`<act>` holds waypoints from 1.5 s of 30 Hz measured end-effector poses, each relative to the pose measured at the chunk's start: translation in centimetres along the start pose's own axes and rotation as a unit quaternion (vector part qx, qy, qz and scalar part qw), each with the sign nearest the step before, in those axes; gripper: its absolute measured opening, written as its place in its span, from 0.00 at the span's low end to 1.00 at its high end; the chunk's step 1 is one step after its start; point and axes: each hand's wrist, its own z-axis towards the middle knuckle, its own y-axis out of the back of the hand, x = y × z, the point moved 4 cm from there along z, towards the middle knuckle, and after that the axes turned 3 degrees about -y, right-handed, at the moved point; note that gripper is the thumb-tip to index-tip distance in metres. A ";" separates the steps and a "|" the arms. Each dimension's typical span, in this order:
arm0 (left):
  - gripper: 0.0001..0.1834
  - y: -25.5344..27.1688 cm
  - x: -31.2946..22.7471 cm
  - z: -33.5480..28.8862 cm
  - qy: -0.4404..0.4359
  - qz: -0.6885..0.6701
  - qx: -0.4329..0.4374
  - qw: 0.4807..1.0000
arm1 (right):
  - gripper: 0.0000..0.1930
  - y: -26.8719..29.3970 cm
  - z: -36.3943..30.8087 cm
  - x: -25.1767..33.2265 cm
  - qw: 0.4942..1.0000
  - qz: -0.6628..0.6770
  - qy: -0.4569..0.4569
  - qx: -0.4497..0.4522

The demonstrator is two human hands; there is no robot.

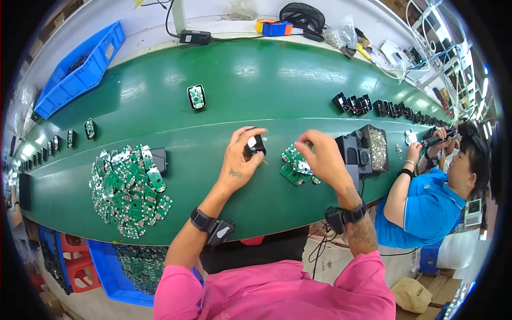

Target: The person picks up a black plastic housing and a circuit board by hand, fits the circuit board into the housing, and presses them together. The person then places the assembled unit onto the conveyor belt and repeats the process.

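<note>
My left hand [238,160] grips a small black plastic housing [260,146] between thumb and fingers, above the green table. Something white shows inside the housing, and thin light bits stick out beside it. To the right, my right hand [324,158] hovers by a small heap of green circuit boards [292,173]. Its thumb and index finger are bent together in a pinch; what they hold, if anything, cannot be made out. A larger heap of green circuit boards [125,184] lies to the left. Farther back stands a housing with a board in it [197,97].
A row of filled housings [90,128] runs left; black housings [362,104] line the right. A bin of small metal parts [377,149] stands beside a black box [349,152]. Blue crates [80,69] sit at the back left and below. A co-worker [426,197] works at right.
</note>
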 end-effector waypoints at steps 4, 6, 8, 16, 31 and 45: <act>0.10 0.1 2.2 -0.3 0.098 -0.051 -0.041 0.993 | 0.22 -0.8 -4.0 -2.2 0.989 -0.098 0.002 0.114; 0.10 0.1 2.3 -0.4 0.115 -0.061 -0.040 0.991 | 0.21 -1.1 -4.6 -2.3 0.992 -0.080 -0.019 0.095; 0.10 0.2 1.9 -0.5 0.149 -0.050 -0.036 0.987 | 0.20 -1.0 -4.5 -1.6 0.997 -0.067 0.024 0.034; 0.09 -1.6 -0.9 -1.0 -0.002 -0.036 0.049 0.998 | 0.12 -1.5 -5.5 -0.9 0.925 0.313 -0.209 0.047; 0.13 -2.4 -2.2 -1.5 -0.102 0.046 0.101 0.989 | 0.09 -3.1 -5.1 1.2 0.858 0.473 -0.197 0.043; 0.31 -2.3 -2.6 -1.6 0.090 -0.202 0.111 0.969 | 0.09 -4.3 -6.0 0.2 0.885 0.423 -0.195 -0.001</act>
